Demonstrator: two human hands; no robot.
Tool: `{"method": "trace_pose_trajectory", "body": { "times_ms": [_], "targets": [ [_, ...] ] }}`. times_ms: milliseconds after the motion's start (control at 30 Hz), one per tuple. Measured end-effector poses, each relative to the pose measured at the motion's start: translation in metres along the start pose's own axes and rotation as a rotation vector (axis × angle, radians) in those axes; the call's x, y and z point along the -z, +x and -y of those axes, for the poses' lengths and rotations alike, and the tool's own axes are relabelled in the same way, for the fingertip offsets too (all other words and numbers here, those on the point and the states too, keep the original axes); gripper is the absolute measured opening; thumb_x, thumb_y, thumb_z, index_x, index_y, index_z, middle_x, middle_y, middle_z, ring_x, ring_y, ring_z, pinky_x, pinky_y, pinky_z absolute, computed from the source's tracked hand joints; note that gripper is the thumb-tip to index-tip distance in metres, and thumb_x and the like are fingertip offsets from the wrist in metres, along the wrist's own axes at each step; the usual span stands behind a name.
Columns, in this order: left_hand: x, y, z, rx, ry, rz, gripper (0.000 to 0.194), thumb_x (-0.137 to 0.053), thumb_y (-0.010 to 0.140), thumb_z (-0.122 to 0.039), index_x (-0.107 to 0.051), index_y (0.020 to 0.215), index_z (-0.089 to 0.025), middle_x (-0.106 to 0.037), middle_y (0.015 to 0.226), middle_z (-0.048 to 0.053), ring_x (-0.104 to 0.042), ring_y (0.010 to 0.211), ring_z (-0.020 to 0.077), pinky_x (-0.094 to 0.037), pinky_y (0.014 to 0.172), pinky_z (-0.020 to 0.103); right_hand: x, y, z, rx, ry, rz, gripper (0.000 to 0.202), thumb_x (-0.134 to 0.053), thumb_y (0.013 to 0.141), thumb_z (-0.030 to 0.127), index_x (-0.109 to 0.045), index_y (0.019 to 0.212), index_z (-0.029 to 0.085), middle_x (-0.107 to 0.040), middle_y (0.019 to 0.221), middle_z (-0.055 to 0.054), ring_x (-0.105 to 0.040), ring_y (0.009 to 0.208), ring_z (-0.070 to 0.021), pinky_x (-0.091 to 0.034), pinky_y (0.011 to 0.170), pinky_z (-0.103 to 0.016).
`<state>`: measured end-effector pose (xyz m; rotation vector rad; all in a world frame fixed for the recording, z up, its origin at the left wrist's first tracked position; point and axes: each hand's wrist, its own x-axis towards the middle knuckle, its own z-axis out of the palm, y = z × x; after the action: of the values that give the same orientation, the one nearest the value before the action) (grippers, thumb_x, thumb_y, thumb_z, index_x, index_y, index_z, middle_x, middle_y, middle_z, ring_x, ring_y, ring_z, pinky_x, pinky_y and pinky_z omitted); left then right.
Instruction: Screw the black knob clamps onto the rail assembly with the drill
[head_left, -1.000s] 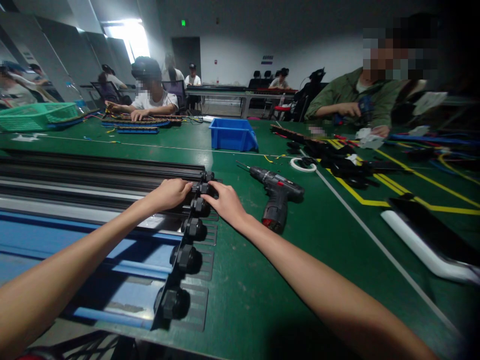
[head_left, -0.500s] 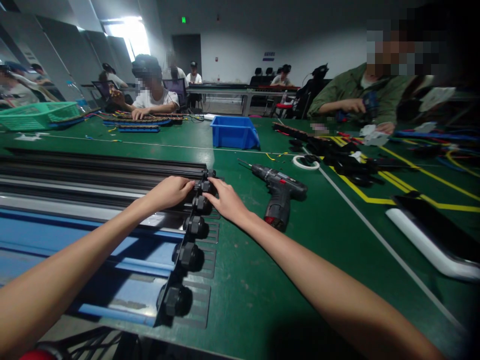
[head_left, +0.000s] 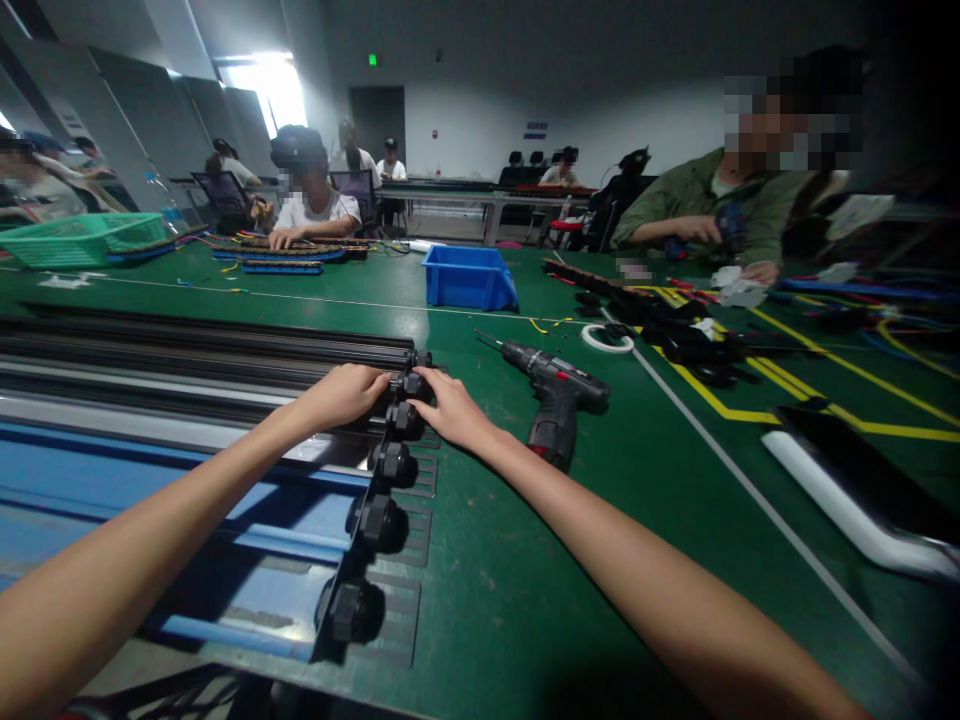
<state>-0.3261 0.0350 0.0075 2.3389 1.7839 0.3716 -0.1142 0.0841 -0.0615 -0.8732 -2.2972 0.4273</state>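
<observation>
Long metal profiles point(head_left: 150, 500), some black and some with blue film, lie side by side at the left. Black cable glands point(head_left: 358, 610) stick out in a row from their right ends. My left hand point(head_left: 346, 393) is closed at the inner side of a gland point(head_left: 411, 384) near the far end of the row. On the outer side, my right hand point(head_left: 452, 405) has thumb and fingers closed round the same gland. Just right of that hand, a cordless drill point(head_left: 559, 385) lies on its side.
On the green table point(head_left: 480, 560) are a blue bin point(head_left: 469, 280), a white ring point(head_left: 606, 338), black parts, wires and a white-edged device point(head_left: 847, 510). A green basket point(head_left: 82, 240) is far left. A person in a green jacket point(head_left: 697, 195) holds a drill across the table.
The view has tilted slightly, so the scene sits a little lower. Both my hands remain at the same gland, with their fingers barely shifted.
</observation>
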Motion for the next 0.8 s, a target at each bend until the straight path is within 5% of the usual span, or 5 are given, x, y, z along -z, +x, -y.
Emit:
{"method": "trace_pose_trajectory", "body": {
  "times_ms": [367,800],
  "targets": [
    [0.0,-0.003,0.0,-0.029,0.041,-0.009,0.051,-0.031,0.102,-0.044,-0.071,0.087,-0.016,-0.074,0.089,0.013,-0.065,0.071,0.0216,-0.041,0.065,0.028,0.037,0.036,0.011,-0.07,0.02,0.312,0.037,-0.073,0.081,0.028,-0.068,0.115,0.014,-0.074,0.111,-0.011,-0.069,0.097,-0.0222,-0.049,0.083,-0.027],
    [0.002,-0.003,-0.003,0.0,0.031,-0.002,0.05,-0.032,0.101,-0.045,-0.071,0.089,-0.016,-0.074,0.091,0.013,-0.067,0.077,0.0227,-0.044,0.072,0.03,0.036,0.041,0.02,-0.107,-0.094,0.332,0.026,-0.068,0.081,0.026,-0.072,0.105,0.016,-0.076,0.101,-0.01,-0.07,0.087,-0.0224,-0.048,0.071,-0.025]
  ]
}}
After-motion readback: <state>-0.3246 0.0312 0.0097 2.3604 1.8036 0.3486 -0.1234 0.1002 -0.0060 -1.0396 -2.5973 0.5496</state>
